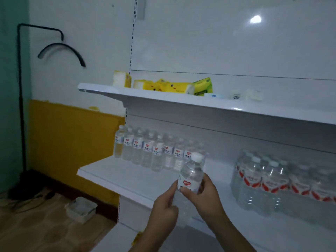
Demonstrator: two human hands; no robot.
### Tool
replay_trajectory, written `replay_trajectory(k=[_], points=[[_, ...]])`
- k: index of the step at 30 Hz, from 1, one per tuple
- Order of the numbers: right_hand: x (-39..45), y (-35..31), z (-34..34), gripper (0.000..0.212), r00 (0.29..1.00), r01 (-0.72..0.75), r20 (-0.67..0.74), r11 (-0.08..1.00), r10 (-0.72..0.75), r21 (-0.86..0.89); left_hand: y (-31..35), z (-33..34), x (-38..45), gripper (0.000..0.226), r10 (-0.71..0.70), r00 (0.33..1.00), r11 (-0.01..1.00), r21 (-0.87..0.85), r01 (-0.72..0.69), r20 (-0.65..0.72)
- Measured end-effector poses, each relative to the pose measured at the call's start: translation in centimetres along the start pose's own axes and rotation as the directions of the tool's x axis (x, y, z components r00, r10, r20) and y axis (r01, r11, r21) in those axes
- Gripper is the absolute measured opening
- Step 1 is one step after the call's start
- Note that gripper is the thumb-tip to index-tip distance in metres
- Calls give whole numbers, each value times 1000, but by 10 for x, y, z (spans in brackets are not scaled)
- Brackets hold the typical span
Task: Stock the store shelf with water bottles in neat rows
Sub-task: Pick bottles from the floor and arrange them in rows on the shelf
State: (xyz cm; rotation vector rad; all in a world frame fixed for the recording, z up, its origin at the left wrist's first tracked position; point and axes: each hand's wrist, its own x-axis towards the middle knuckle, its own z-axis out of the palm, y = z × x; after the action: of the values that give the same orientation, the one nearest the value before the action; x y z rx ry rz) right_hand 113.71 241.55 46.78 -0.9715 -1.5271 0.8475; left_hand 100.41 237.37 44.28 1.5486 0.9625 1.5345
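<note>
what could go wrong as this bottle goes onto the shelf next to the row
1. The held bottle is pinched mostly by the fingertips of the left hand and right hand, so it might slip.
2. The row of bottles stands tightly packed; nudging its right end could topple several.
3. The shrink-wrapped pack leaves a limited gap, so the bottle may end up out of line.

Two bare hands are seen rising from the lower edge of the view — the left hand point(164, 206) and the right hand point(206, 195). No glove, ring, watch or band is worn on either. Both forearms are uncovered as far as they are shown — no sleeve or cuff is visible. The fingernails that can be made out are short and unpainted, though the dim, soft picture leaves finer detail unclear.
</note>
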Motion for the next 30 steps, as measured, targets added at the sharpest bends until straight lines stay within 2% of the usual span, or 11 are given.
replay_trajectory(k=[4,11,16,18,19,22,24,30], points=[[35,1,0,48,1000,11,18,1000,-11,22,-2,-10,35,82,-14,999,994,111,11,29],[99,25,15,49,999,-3,44,999,1,45,-24,-20,92,79,-73,997,981,177,77,-28],[154,64,32,50,998,-43,43,997,40,71,-67,-37,122,65,-151,986,939,302,164,-65],[177,82,37,50,998,-60,27,995,58,85,-82,-41,125,51,-197,977,890,405,211,-76],[188,90,39,51,998,-69,8,993,69,91,-89,-42,126,52,-230,970,847,475,239,-77],[224,115,49,55,996,-89,7,989,88,120,-113,-48,132,80,-366,929,665,683,302,-54],[243,132,59,58,995,-95,30,990,92,106,-124,-48,137,92,-432,900,580,747,326,-58],[286,168,86,53,998,-48,40,998,46,33,-149,-42,151,87,-458,887,502,805,318,-65]])
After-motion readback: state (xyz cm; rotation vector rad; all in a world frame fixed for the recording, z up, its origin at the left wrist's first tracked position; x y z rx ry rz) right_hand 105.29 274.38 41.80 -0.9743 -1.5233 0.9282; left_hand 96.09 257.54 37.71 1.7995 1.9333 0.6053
